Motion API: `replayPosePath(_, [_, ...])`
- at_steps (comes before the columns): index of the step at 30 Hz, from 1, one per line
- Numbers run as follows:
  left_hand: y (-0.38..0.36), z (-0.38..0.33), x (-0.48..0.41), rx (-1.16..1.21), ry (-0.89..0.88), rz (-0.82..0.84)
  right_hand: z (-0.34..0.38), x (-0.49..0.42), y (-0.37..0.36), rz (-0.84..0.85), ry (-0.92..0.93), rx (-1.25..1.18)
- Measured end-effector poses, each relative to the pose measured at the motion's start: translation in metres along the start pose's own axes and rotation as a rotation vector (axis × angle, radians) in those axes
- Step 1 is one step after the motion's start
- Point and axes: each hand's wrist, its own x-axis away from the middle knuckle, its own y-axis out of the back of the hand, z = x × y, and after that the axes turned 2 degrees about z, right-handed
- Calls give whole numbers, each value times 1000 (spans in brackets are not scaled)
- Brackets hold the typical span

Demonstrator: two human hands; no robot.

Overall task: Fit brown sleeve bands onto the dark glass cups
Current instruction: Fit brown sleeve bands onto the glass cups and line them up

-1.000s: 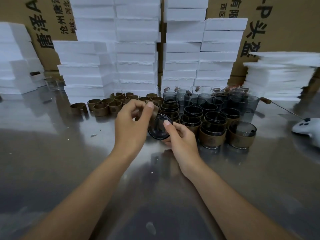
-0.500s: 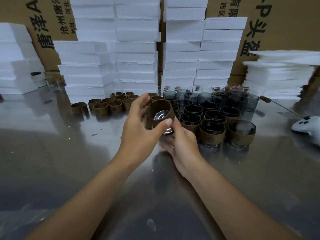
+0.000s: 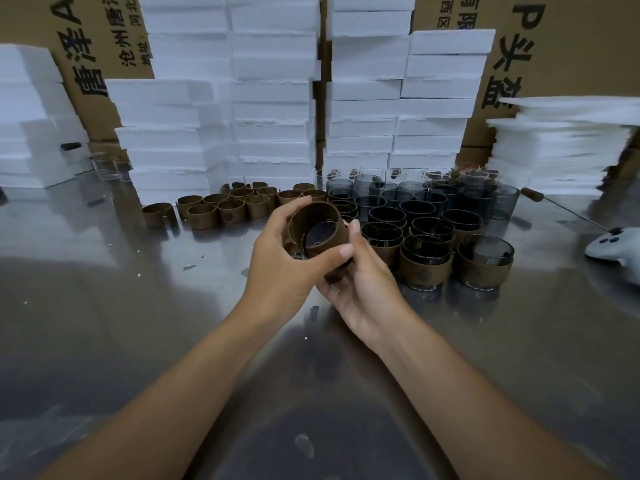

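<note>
Bare left hand [image 3: 278, 271], bare right hand [image 3: 369, 287]

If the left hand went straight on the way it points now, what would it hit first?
Likely the cluster of dark glass cups standing just beyond it. The left hand points forward and right, gripping the brown sleeve band; the nearest banded cups sit right behind. Depth is unclear.

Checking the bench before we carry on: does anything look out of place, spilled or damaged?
Nothing looks broken or spilled. A few white crumbs lie on the table at left, perhaps shed from the foam blocks. A lone band stands apart from the loose bands. The held band and cup look sound.
</note>
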Motion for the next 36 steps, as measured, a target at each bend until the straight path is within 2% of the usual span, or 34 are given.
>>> replayPosePath(7, [0, 1, 1, -102, -74, 46, 2, 0, -4, 0, -46, 55])
replayPosePath(16, [-1, 4, 2, -127, -69, 66, 6, 1, -1, 164, -50, 0])
replayPosePath(25, [2, 5, 0, -59, -62, 140, 7, -2, 3, 183, -50, 11])
replayPosePath(31, [1, 3, -1, 50, 18, 230, 10, 1, 1, 157, -26, 7])
replayPosePath(36, [4, 8, -6, 179, 120, 206, 10, 1, 0, 133, -31, 20])
